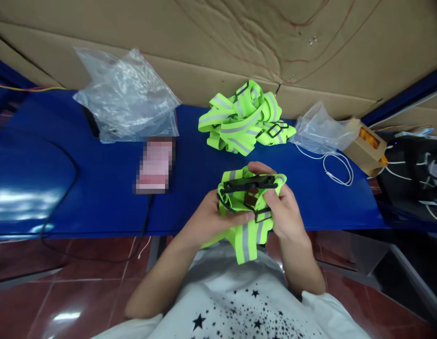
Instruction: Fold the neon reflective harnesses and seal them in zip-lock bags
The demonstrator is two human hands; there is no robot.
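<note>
Both my hands hold a bundled neon-yellow reflective strap (245, 238) with a grey stripe, just past the front edge of the blue table. My left hand (218, 216) grips it from the left, the thumb lying across the front. On the other side my right hand (282, 207) wraps round the bundle, its thumb pressing near the top. A black plastic buckle (250, 182) spans the top of the bundle, and a black slider (263, 215) sits lower, between the thumbs. One strap end hangs down in front of my shirt. Some fingers are hidden behind the strap.
Behind my hands lies a pile of similar reflective straps (244, 117). Clear plastic bags (128, 94) and a blurred-out phone (155, 165) on a cable are to the left. Rightward are another plastic bag (320, 129), a white cable (340, 179) and a cardboard box (366, 153).
</note>
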